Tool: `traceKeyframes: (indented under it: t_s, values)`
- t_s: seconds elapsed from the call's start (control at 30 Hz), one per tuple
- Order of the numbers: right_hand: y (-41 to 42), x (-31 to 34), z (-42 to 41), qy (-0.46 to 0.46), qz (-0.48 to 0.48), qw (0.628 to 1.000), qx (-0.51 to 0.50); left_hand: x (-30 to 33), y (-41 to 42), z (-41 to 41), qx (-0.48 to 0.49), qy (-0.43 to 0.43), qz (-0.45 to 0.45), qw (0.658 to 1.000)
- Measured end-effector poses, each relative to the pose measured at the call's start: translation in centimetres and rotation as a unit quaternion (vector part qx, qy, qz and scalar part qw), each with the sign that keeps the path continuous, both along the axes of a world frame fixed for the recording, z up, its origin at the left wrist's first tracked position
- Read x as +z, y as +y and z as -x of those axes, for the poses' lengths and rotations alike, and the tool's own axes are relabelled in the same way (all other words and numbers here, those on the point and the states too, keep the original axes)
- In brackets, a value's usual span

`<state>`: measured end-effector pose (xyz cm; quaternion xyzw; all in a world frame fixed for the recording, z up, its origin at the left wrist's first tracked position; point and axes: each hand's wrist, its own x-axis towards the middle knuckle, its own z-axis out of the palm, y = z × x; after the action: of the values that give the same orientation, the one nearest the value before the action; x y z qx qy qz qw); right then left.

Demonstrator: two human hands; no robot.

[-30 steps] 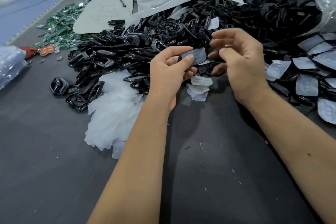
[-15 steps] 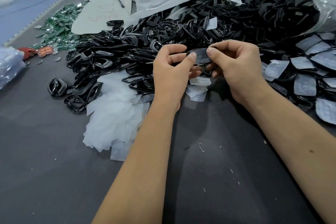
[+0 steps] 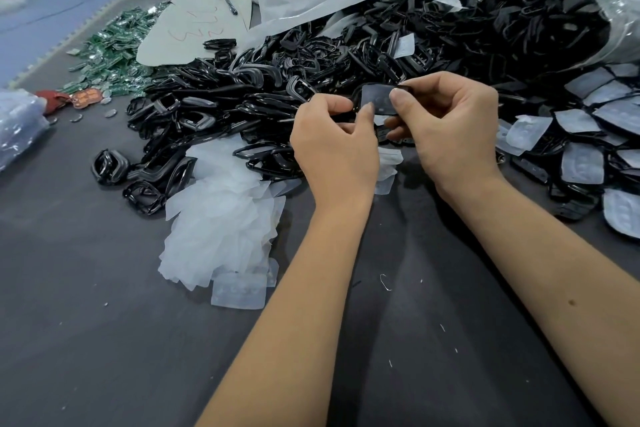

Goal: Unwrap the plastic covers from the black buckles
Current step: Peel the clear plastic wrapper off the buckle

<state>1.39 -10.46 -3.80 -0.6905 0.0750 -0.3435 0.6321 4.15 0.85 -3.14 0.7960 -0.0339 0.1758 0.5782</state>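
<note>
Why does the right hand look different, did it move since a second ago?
Yes. The right hand came in leftward toward the left hand, judged against the heap of black buckles, and now pinches the wrapped buckle too.

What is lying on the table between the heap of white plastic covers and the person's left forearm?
In the head view, only bare dark table shows between the heap of white plastic covers and the left forearm; one flat cover's corner nearly reaches the forearm.
</note>
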Motion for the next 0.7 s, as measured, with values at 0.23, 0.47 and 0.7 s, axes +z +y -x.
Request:
traceKeyframes:
  t_s: [0.23, 0.47, 0.7]
  values:
    - [0.13, 0.04, 0.08, -0.005, 0.014, 1.0, 0.0, 0.21, -0.07, 0.28, 0.006, -0.005, 0.009, 1.0]
    - [0.3, 0.02, 0.23, -0.011, 0.038, 0.999, 0.004, 0.18, -0.28, 0.25, 0.006, 0.013, 0.042, 0.999]
    - [0.1, -0.14, -0.04, -0.005, 0.017, 1.0, 0.013, 0.04, -0.01, -0.44, -0.007, 0.04, 0.115, 0.993]
